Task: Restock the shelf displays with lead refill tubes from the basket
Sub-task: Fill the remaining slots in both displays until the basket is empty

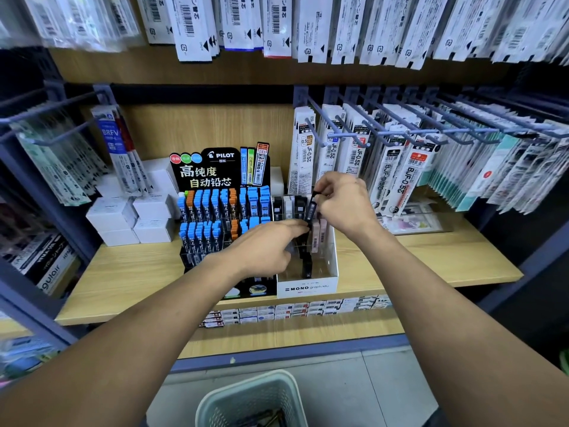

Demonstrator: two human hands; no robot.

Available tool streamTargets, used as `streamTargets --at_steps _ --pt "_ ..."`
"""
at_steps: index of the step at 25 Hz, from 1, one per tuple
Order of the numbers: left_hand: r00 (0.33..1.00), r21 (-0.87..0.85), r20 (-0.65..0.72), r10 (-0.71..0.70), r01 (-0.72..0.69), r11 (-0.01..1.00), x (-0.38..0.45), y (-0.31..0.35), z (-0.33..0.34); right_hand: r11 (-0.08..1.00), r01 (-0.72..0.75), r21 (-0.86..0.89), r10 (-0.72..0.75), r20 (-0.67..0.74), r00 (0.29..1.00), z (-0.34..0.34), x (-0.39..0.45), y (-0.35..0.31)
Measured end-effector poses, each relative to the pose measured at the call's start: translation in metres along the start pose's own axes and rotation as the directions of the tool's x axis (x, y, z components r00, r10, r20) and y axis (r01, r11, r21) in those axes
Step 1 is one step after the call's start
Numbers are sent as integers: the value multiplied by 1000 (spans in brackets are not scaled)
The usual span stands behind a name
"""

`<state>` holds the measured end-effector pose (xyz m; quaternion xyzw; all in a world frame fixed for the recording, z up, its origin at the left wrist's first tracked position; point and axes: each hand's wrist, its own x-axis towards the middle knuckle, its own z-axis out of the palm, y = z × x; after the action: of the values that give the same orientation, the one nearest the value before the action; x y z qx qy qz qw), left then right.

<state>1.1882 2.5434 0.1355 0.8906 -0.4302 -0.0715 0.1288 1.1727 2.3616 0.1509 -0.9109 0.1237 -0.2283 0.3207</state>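
You have two hands over two counter displays on the wooden shelf (431, 257). At twelve o'clock from the pale mesh basket (252, 399), the white MONO display (308, 286), a glossy open-topped card box, stands touching the right side of the black PILOT display (215, 192). The PILOT display carries two stepped rows of slim tubes with blue caps, three or so orange ones among them; you cannot count them all exactly.

Your right hand (341, 204) pinches the top of one black lead refill tube (311, 211), held nearly upright above the MONO display's back rows. Your left hand (264, 245), at eight o'clock from it, has curled fingers closed on the tube's lower end.

Inside the MONO display, a few black and pale pink tubes stand upright; its front half is open. To three o'clock the shelf surface lies bare up to its front edge. At nine o'clock, six or so white boxes (132, 217) sit stacked. Metal pegs (400, 124) with hanging refill packs overhang at one o'clock.
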Motion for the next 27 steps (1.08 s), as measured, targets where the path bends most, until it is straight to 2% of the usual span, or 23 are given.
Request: streamTargets --at_steps 4,7,12,15,21,27 --pt "974 -117 -183 -135 115 986 4 -10 -6 999 24 32 -23 -26 999 1 1 2" --pt "953 -208 -228 -200 153 966 5 -8 -7 998 41 48 -40 -19 999 2 2 5" --pt "952 -178 -214 -217 181 967 6 -5 -5 998 17 54 -14 -70 997 2 4 5" --pt "959 -159 -213 -189 157 975 4 -1 -5 999 7 39 -5 -53 999 1 4 4" --pt "983 12 -135 -124 126 992 -3 12 -7 997 13 71 -10 -44 999 0 4 3" --pt "985 -31 -114 -128 125 992 -2 9 -6 995 16 94 -12 -47 999 -2 4 4"
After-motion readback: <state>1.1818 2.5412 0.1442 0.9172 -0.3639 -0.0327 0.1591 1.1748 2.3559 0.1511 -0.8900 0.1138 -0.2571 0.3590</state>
